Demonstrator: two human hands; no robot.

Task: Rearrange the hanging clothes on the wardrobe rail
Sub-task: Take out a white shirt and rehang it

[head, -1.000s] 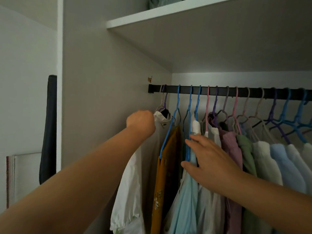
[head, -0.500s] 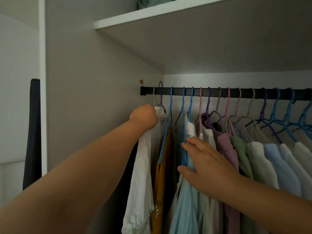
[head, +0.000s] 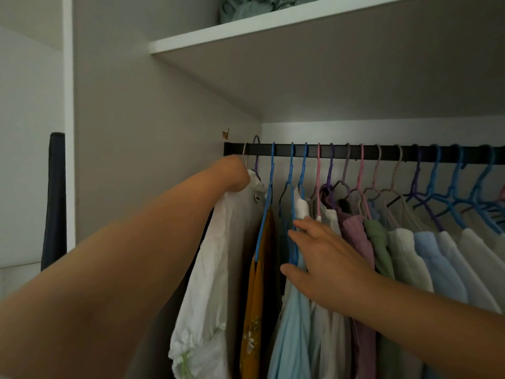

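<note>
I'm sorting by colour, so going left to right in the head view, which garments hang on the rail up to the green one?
White blouse → mustard garment → light blue garment → mauve top → green top.

Pastel clothes [head: 355,269] on plastic hangers [head: 303,170] — crowded along black rail [head: 388,153]

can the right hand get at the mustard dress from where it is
Probably yes. The right hand rests on the light blue garment, right beside the mustard dress, with only a blue hanger between them.

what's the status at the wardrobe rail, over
Left hand grips white garment at rail's left end. Right hand open on light blue garment. Nothing blocking.
</note>
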